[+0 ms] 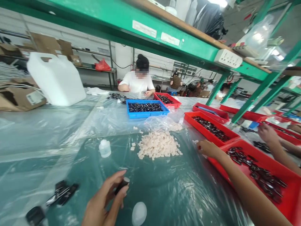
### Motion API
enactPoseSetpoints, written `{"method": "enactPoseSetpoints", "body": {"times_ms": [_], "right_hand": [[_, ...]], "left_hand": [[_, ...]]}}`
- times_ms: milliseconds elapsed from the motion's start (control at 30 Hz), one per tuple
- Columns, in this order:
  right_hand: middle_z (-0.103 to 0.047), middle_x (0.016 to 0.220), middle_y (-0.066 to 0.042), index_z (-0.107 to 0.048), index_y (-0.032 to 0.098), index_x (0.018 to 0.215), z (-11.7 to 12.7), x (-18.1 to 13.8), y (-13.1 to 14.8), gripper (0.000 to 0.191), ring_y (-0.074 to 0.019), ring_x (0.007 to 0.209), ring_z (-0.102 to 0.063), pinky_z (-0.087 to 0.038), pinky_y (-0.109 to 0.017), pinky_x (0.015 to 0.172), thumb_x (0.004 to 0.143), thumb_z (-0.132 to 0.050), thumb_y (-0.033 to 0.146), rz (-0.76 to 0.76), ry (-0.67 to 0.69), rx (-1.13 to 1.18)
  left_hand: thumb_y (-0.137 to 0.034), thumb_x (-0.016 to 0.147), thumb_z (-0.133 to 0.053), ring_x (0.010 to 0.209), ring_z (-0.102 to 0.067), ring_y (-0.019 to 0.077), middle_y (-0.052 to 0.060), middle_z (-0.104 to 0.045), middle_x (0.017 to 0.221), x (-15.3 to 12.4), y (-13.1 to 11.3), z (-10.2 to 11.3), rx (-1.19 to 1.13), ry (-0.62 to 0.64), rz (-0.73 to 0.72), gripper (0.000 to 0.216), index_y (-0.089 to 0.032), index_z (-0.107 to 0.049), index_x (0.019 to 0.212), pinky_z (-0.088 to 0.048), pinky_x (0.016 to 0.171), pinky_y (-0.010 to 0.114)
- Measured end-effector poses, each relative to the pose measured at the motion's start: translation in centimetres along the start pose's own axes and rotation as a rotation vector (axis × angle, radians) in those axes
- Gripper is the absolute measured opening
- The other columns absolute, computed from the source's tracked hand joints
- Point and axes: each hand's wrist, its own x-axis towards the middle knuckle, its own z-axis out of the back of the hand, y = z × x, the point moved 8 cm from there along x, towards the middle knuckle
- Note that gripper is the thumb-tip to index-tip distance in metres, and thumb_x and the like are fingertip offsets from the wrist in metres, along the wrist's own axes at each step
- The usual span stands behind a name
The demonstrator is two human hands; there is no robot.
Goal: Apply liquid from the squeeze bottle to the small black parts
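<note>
My left hand is closed in the lower middle, thumb and fingers pinching a small black cylindrical piece with a pale grey end. My right hand reaches out to the right, beside the red trays. Its fingers are curled together, and whatever lies between them is too small to make out. A few small white pieces lie just by its fingertips. Between and beyond my hands is a heap of small off-white pieces. Near my left hand are a small white bottle and a round translucent white object.
Several shiny black parts lie at left. A red tray of dark parts stands at right, a blue tray farther back. A co-worker sits opposite; another person's hand is at right. A green shelf beam crosses overhead.
</note>
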Motion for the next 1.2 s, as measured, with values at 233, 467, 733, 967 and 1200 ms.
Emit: {"method": "enactPoseSetpoints", "body": {"times_ms": [233,467,733,967,1200], "right_hand": [[-0.071,0.094,-0.002,-0.067,0.018,0.096,3.3,-4.8,9.9,0.01,-0.0164,0.085,-0.068,-0.058,-0.037,0.085,0.1,-0.064,0.027,0.288,-0.29,0.454],[-0.075,0.089,0.001,-0.069,0.023,0.09,5.7,-14.3,27.5,0.01,-0.0143,0.085,-0.073,-0.06,-0.023,0.079,0.096,-0.062,0.025,0.672,-0.344,1.125],[-0.076,0.089,0.0,-0.072,0.025,0.092,6.0,-15.5,28.9,0.013,-0.0146,0.081,-0.074,-0.061,-0.022,0.074,0.093,-0.065,0.014,0.743,-0.396,1.263],[-0.077,0.092,0.003,-0.071,0.029,0.099,6.1,-16.1,28.8,0.017,-0.0124,0.084,-0.075,-0.059,-0.019,0.075,0.094,-0.067,0.013,0.784,-0.505,1.167],[-0.077,0.099,0.0,-0.072,0.028,0.104,5.5,-16.6,28.8,0.019,-0.014,0.091,-0.076,-0.061,-0.02,0.079,0.096,-0.067,0.012,0.773,-0.548,1.103]], "left_hand": [[-0.04,0.092,-0.069,0.054,-0.059,0.0135,-0.001,-0.069,0.082,-0.1,-0.9,-0.1,-0.095,0.04,0.023,0.015,-0.027,-0.071,0.098,-0.052,0.049,0.021],[-0.031,0.093,-0.069,0.057,-0.06,0.0129,-0.002,-0.069,0.081,-1.1,-2.2,-0.1,-0.125,0.036,-0.047,0.008,-0.026,-0.073,0.098,-0.053,0.052,0.02],[-0.021,0.096,-0.065,0.062,-0.061,0.012,-0.005,-0.066,0.08,-1.4,-2.6,-0.2,-0.177,0.044,-0.148,0.013,-0.032,-0.071,0.101,-0.05,0.055,0.018],[-0.02,0.099,-0.063,0.068,-0.067,0.0151,-0.003,-0.069,0.087,-1.5,-3.2,-0.3,-0.151,0.058,-0.204,0.016,-0.034,-0.07,0.103,-0.046,0.051,0.019],[-0.021,0.101,-0.06,0.072,-0.067,0.015,-0.002,-0.073,0.09,-1.6,-3.1,-0.2,-0.128,0.034,-0.252,0.014,-0.032,-0.069,0.104,-0.052,0.06,0.019]]}}
